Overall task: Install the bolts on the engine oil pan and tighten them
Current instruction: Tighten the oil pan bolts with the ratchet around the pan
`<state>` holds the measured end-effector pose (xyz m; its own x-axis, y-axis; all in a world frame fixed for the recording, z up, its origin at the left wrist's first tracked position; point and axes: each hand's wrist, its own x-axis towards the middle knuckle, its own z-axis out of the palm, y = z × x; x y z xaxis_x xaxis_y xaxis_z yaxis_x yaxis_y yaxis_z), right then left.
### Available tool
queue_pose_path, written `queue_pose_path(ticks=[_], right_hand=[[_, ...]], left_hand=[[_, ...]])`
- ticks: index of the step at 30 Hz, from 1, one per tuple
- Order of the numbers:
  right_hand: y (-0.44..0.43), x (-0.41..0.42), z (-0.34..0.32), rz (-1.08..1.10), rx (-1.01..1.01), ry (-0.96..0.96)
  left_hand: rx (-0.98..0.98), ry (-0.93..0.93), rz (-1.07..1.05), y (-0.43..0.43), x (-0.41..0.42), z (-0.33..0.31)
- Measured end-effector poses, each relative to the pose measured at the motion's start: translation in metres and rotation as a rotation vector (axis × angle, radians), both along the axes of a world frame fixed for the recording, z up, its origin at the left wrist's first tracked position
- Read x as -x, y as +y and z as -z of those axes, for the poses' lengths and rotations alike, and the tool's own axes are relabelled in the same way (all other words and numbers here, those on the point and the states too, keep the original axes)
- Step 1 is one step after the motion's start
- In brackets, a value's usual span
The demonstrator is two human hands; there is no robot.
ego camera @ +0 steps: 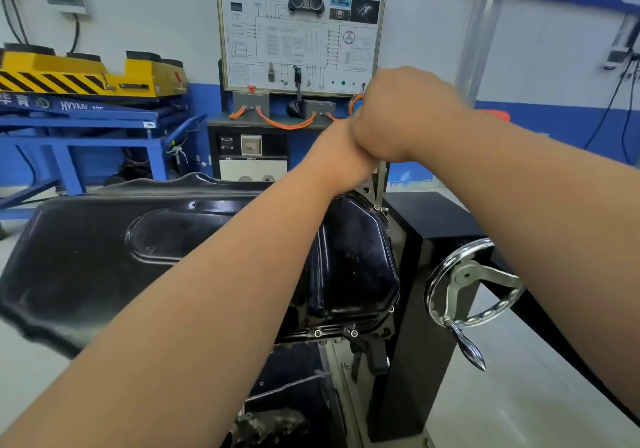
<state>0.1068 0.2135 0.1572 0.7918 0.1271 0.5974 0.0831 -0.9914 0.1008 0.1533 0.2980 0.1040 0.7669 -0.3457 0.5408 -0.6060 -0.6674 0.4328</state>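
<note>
Forearms [207, 309] cross a glossy black oil pan [353, 257], bolts [354, 333] seated along its flange; left hand [341, 156] and right hand [398, 115] touch beyond, their grips hidden.

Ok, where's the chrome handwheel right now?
In the head view the handwheel is low on the right, mounted on the black stand, just right of the oil pan.

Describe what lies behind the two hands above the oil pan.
Behind the left hand and right hand stand a training board and orange cables. Their fingers, and whatever they may hold, are covered by the hands themselves.
</note>
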Motion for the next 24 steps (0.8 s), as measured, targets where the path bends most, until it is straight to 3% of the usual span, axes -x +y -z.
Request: queue_pose_path(ticks=[6, 11, 13, 17, 20, 24], right_hand=[[0.008, 0.002, -0.001, 0.062, -0.084, 0.045], [0.009, 0.001, -0.002, 0.04, -0.156, 0.079], [0.006, 0.002, 0.0, 0.0, -0.086, 0.047], [-0.006, 0.01, -0.001, -0.109, 0.282, -0.045], [-0.014, 0.016, -0.013, -0.123, 0.266, -0.066], [-0.021, 0.02, -0.012, -0.1, 0.225, -0.03]], left_hand=[[-0.022, 0.017, -0.044, 0.007, -0.005, 0.002], [0.074, 0.124, -0.041, 0.008, -0.015, 0.006], [0.016, 0.154, -0.076, 0.009, -0.018, 0.008], [-0.074, 0.13, -0.102, 0.012, -0.018, 0.008], [0.076, 0.135, 0.018, 0.008, -0.007, 0.008], [0.012, 0.13, 0.074, 0.0, 0.002, 0.01]])
